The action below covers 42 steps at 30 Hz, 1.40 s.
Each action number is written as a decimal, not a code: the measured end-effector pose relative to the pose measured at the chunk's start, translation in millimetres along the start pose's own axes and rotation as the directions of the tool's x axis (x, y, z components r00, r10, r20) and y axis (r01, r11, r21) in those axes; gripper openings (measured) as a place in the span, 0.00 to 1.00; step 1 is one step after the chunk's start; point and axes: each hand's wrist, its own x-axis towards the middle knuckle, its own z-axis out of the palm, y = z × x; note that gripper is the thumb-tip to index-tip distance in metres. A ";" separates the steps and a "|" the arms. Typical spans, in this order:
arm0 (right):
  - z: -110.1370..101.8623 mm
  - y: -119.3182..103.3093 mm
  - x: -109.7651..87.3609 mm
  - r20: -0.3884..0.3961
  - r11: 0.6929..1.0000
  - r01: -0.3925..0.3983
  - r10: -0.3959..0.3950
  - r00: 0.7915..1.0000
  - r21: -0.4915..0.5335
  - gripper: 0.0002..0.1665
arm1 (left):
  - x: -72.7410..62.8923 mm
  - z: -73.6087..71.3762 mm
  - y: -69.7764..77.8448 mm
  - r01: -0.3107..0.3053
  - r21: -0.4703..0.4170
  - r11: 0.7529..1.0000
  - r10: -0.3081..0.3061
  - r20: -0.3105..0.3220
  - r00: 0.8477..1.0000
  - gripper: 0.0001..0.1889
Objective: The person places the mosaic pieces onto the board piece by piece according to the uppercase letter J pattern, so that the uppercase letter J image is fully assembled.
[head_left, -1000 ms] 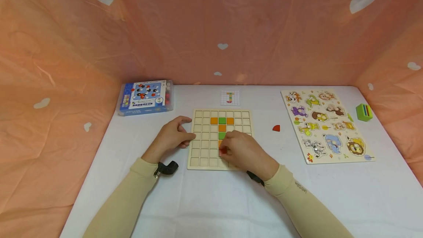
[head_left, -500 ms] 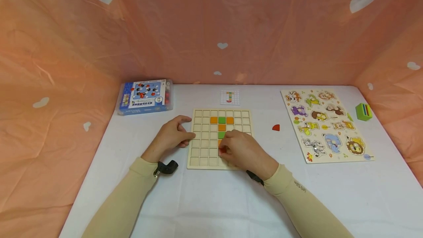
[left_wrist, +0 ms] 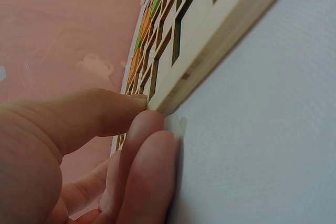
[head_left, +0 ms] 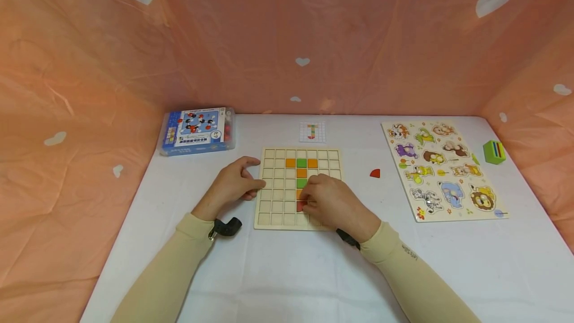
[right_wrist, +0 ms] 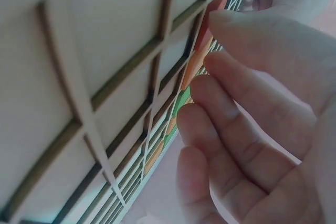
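Observation:
A wooden grid board (head_left: 277,207) lies on the table, with green and orange square tiles (head_left: 301,173) set in its cells. My left hand (head_left: 234,181) holds the board's left edge, thumb on the rim and fingers curled against the side. Over the board's middle, my right hand (head_left: 329,201) has its thumb on a red piece (right_wrist: 211,20) that lies in the cell below the lowest orange tile. The other right fingers are loosely bent and apart from the thumb; part of the red piece is hidden by the hand. A red quarter-round piece (head_left: 375,173) lies right of the board.
Behind the board lies a small pattern card (head_left: 312,132). A boxed molecule model set (head_left: 197,132) stands at the back left. To the right are an animal knob puzzle (head_left: 441,171) and a green block (head_left: 494,152) with coloured sticks.
My right hand has shifted slightly right and loosened from the red piece, which now shows more in its cell. The left hand has stayed in place.

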 end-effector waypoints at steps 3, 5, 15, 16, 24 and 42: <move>-1.1 1.0 0.2 -0.003 1.000 -0.003 0.003 1.000 0.002 0.04 | -0.1 0.8 1.4 -0.002 -0.001 1.000 0.002 -0.001 1.000 0.35; -1.5 1.1 0.0 -0.003 1.000 -0.005 0.005 1.000 0.002 0.04 | 0.0 1.1 2.3 0.000 -0.003 1.000 0.000 -0.003 1.000 0.35; -10.7 11.0 -0.2 -0.022 0.999 -0.037 0.038 0.999 0.032 0.03 | 2.2 0.9 2.6 0.000 0.007 1.000 0.000 -0.010 1.000 0.36; -13.1 14.7 -0.7 -0.031 0.998 -0.053 0.054 0.998 0.041 0.05 | 2.0 0.8 2.3 0.002 0.007 1.000 -0.002 -0.011 1.000 0.36; -39.7 63.4 -21.1 -0.034 0.941 -0.320 0.326 0.945 0.106 0.14 | 1.2 2.1 -2.1 0.024 -0.007 1.000 -0.024 -0.006 1.000 0.36; -64.0 122.7 -65.7 -0.040 0.871 -0.485 0.489 0.871 0.083 0.14 | 0.8 1.2 -3.0 0.015 -0.008 1.000 -0.015 -0.006 1.000 0.36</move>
